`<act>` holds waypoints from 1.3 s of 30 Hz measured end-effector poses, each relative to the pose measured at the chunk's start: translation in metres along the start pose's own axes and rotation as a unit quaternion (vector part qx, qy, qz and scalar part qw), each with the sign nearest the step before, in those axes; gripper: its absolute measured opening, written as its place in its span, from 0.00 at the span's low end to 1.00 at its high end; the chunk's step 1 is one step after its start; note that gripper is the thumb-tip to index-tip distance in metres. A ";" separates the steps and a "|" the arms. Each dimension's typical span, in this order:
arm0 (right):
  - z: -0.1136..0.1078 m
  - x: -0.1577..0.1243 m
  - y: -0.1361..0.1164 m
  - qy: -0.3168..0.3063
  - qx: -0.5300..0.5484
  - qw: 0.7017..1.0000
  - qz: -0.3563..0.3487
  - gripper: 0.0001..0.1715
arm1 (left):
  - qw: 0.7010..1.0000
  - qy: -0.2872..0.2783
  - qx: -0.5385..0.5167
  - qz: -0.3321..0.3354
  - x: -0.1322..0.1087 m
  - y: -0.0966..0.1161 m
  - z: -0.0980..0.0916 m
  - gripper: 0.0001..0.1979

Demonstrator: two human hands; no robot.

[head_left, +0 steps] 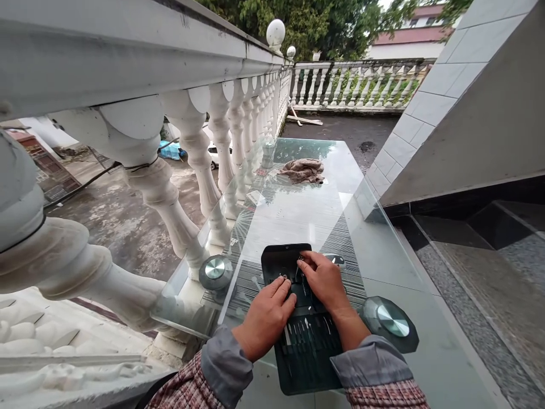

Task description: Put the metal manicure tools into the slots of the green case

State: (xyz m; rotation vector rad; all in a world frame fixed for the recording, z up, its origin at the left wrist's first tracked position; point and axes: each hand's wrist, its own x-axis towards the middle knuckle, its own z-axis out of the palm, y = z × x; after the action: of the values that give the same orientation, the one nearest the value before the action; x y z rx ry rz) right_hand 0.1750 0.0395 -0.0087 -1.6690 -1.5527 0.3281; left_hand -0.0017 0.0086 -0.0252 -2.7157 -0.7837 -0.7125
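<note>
right hand (325,280) pinches a small shiny tool (300,259) and left hand (268,312) has a grip i cannot tell, both at a dark, open case (276,260) of thin silver tools (307,327).

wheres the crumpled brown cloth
Head view: the crumpled brown cloth lies just right of centre, near the far end of the clear glass table, beyond the open dark rectangular case.

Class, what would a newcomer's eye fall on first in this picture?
Probably the open dark case, low near the middle on the glass table, with slim metal tools in its near half and the left hand and right hand at its far half. Next, perhaps, the crumpled brown cloth towards the table's far end, and the white balusters along the left.
</note>
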 end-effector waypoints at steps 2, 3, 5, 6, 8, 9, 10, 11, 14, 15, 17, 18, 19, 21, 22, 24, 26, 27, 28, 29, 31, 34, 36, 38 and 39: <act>0.001 0.000 0.002 -0.021 -0.045 0.999 -0.023 0.16 | 1.000 -0.007 0.001 -0.001 0.000 0.000 0.001 0.11; 0.002 0.000 0.002 -0.032 -0.067 0.996 -0.041 0.16 | 1.000 -0.006 0.001 -0.002 -0.001 0.000 0.001 0.11; 0.003 -0.001 0.001 -0.055 -0.110 0.989 -0.080 0.17 | 1.000 0.000 -0.001 -0.004 -0.001 0.000 0.002 0.10; 0.003 -0.002 0.000 -0.065 -0.126 0.985 -0.097 0.17 | 1.000 0.004 -0.002 -0.005 -0.001 0.001 0.002 0.10; 0.002 -0.002 -0.002 -0.079 -0.142 0.980 -0.118 0.18 | 1.000 0.007 -0.002 -0.007 0.000 0.001 0.002 0.10; 0.002 -0.002 -0.002 -0.081 -0.142 0.979 -0.123 0.18 | 1.000 0.004 -0.002 -0.008 0.000 0.001 0.002 0.10; 0.001 -0.003 -0.003 -0.081 -0.140 0.979 -0.127 0.19 | 1.000 0.001 -0.001 -0.009 0.000 0.001 0.001 0.10; 0.001 -0.003 -0.004 -0.082 -0.136 0.979 -0.127 0.20 | 1.000 -0.004 -0.001 -0.008 0.000 0.001 0.001 0.10; 0.001 -0.005 -0.008 -0.086 -0.132 0.980 -0.123 0.22 | 1.000 -0.009 -0.001 -0.005 0.000 0.001 0.000 0.10; 0.001 -0.006 -0.009 -0.088 -0.129 0.980 -0.122 0.23 | 1.000 -0.007 -0.001 -0.005 0.000 0.001 0.000 0.10; 0.001 -0.007 -0.012 -0.086 -0.108 0.982 -0.125 0.23 | 1.000 -0.005 0.001 -0.004 -0.001 0.000 0.000 0.10; 0.000 -0.006 -0.012 -0.078 -0.086 0.985 -0.127 0.22 | 1.000 -0.005 0.003 -0.005 -0.001 0.000 0.001 0.10; -0.004 -0.006 -0.012 -0.060 -0.057 0.989 -0.125 0.21 | 1.000 -0.005 0.005 -0.005 -0.002 0.000 0.002 0.10; -0.016 -0.004 -0.009 0.014 0.006 0.995 -0.096 0.19 | 1.000 -0.008 0.009 -0.006 -0.002 0.000 0.003 0.10; -0.024 -0.004 -0.005 0.063 0.033 0.995 -0.066 0.19 | 1.000 -0.011 0.011 -0.006 -0.003 0.000 0.004 0.10; -0.044 -0.004 0.007 0.142 0.060 0.988 0.025 0.19 | 1.000 -0.018 0.012 -0.007 -0.003 -0.001 0.004 0.10; -0.062 -0.007 0.023 0.173 0.063 0.976 0.117 0.22 | 1.000 -0.020 0.011 -0.007 -0.003 -0.001 0.004 0.10; -0.068 -0.009 0.031 0.174 0.063 0.972 0.144 0.22 | 1.000 -0.018 0.009 -0.008 -0.003 -0.002 0.005 0.10; -0.073 -0.012 0.038 0.169 0.054 0.971 0.158 0.22 | 1.000 -0.014 0.008 -0.010 -0.003 -0.002 0.005 0.10; -0.075 -0.014 0.044 0.157 0.042 0.973 0.163 0.21 | 1.000 -0.012 0.006 -0.010 -0.003 -0.002 0.005 0.10; -0.075 -0.020 0.051 0.118 0.014 0.982 0.148 0.18 | 1.000 -0.014 0.004 -0.010 -0.003 -0.002 0.005 0.10; -0.070 -0.028 0.053 0.059 -0.030 0.993 0.096 0.14 | 1.000 -0.024 -0.003 -0.013 -0.002 -0.001 0.004 0.10; -0.066 -0.031 0.051 0.038 -0.059 0.995 0.074 0.13 | 1.000 -0.024 -0.005 -0.014 -0.002 -0.001 0.002 0.10; -0.065 -0.032 0.050 0.018 -0.083 0.994 0.064 0.12 | 1.000 -0.021 -0.006 -0.013 -0.002 -0.001 0.000 0.10; -0.065 -0.032 0.050 0.006 -0.092 0.994 0.063 0.12 | 1.000 -0.019 -0.007 -0.011 -0.002 -0.001 -0.001 0.10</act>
State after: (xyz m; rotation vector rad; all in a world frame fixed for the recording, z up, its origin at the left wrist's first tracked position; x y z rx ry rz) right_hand 0.2474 -0.0105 -0.0129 -1.9140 -1.5091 0.2449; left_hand -0.0036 0.0085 -0.0254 -2.7448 -0.8213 -0.6749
